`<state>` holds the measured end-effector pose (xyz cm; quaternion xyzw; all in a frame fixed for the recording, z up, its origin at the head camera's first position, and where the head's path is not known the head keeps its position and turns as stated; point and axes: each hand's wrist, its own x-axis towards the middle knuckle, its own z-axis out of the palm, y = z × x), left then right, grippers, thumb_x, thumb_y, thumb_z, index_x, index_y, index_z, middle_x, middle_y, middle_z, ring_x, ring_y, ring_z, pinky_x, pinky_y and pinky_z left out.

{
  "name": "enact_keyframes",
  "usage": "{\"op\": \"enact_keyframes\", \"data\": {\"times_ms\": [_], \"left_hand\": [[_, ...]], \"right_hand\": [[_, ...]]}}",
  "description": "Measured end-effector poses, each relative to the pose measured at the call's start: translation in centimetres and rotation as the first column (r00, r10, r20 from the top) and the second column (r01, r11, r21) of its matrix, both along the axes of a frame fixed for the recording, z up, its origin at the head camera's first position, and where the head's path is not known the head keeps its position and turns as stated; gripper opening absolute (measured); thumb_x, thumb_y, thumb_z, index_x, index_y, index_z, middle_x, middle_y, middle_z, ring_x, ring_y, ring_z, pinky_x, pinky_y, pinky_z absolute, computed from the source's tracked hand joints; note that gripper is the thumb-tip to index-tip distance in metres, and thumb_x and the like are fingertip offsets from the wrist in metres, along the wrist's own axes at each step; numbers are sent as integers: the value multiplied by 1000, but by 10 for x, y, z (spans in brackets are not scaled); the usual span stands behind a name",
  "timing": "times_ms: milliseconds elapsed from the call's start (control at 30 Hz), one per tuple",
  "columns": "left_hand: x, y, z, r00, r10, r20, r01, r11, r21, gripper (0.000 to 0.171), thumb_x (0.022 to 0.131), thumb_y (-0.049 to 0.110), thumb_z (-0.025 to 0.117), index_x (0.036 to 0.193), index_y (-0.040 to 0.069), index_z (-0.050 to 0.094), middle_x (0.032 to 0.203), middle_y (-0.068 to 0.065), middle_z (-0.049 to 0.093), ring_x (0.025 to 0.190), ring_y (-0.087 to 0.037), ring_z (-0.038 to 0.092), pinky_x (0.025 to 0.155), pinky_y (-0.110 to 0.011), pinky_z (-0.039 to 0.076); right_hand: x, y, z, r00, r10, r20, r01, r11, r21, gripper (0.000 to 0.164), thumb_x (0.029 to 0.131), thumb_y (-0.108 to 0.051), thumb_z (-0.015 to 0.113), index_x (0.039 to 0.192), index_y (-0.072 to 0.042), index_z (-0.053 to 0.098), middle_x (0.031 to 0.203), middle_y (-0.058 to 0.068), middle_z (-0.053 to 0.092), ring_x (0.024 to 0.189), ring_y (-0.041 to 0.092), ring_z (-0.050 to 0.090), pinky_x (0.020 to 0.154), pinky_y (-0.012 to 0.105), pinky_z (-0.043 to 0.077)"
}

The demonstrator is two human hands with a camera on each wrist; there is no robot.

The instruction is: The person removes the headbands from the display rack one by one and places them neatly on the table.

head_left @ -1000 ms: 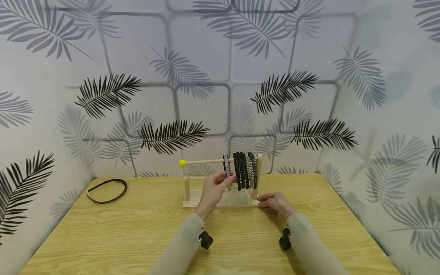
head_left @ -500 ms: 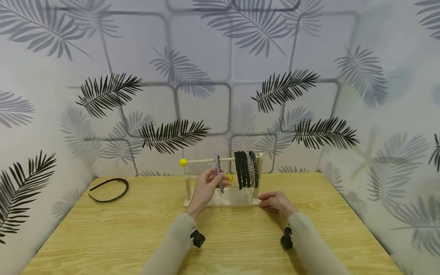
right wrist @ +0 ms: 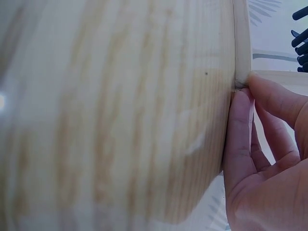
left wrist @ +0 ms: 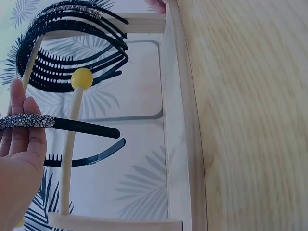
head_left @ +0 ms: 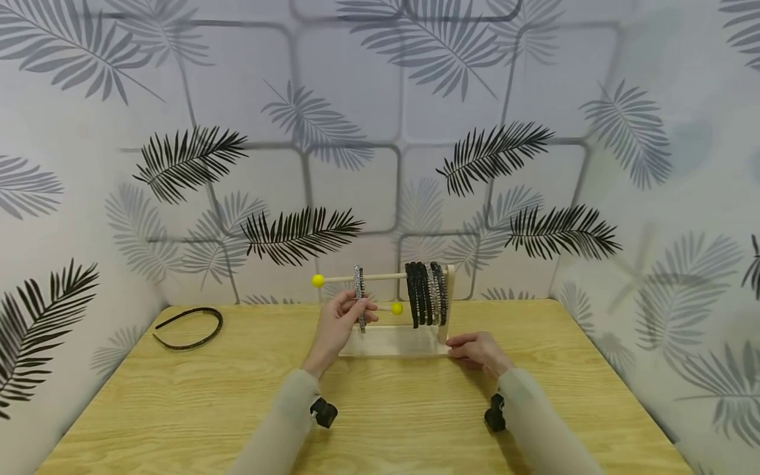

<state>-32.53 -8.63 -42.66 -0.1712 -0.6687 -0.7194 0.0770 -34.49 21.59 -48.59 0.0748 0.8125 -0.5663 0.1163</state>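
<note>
My left hand [head_left: 334,324] pinches a headband [head_left: 359,282] covered in silver glitter between thumb and fingers, near the left end of the upper rod [head_left: 382,277] of a wooden headband stand [head_left: 392,342]. In the left wrist view, the black ends of this headband [left wrist: 91,128] extend beside the lower rod [left wrist: 70,159]. My right hand [head_left: 477,349] grips the front right corner of the stand's base [right wrist: 243,43], thumb on one side and fingers on the other. Several black and glittery headbands [head_left: 426,295] hang together at the right end of the upper rod.
A black headband [head_left: 189,330] lies on the wooden table [head_left: 208,409] at the left. Yellow balls cap the upper rod [head_left: 318,281] and the lower rod [head_left: 396,308]. A leaf-patterned wall [head_left: 356,185] stands behind the table.
My left hand has moved left along the upper rod with the glittery headband, away from the hanging group. The lower rod's yellow ball has come into sight. My right hand stays at the base.
</note>
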Motion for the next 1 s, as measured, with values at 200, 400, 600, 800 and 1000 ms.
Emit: {"op": "enact_keyframes", "data": {"times_ms": [200,400,600,800,1000], "left_hand": [[0,-15,5,1000,29,6,-28,999,-23,23,102,16,53,119,2,61,108,-28,67,79,-13,71,84,-38,58],[0,-26,7,998,62,5,-61,998,-33,24,102,18,53,120,4,62,111,-31,65,80,-17,71,82,-38,58],[0,-35,4,998,69,11,-69,998,-2,28,102,21,53,121,2,62,107,-25,69,77,-12,70,76,-28,58],[-3,-42,1,996,87,21,-88,995,41,30,103,19,52,123,-1,62,99,-15,70,74,-12,67,72,-27,56],[-4,-51,2,992,125,19,-126,991,35,30,103,20,51,118,-3,64,89,-3,68,66,-9,55,61,-22,48]], "right_hand": [[-2,0,2,1000,9,0,-9,1000,5,31,88,-1,68,119,-1,69,116,15,70,83,10,69,76,30,59],[-1,0,2,1000,6,-5,-6,1000,3,31,88,-1,70,118,0,70,115,15,70,81,9,69,76,30,59],[0,-2,0,1000,-3,-19,4,1000,27,29,89,-3,69,117,0,70,114,14,71,81,9,69,76,30,58],[-1,-1,1,1000,-4,-11,4,1000,2,30,88,-1,69,118,0,70,108,11,73,80,9,69,75,29,58],[2,-1,2,1000,-1,-4,1,1000,1,31,88,-2,70,119,0,69,109,11,72,83,11,69,77,31,58]]}}
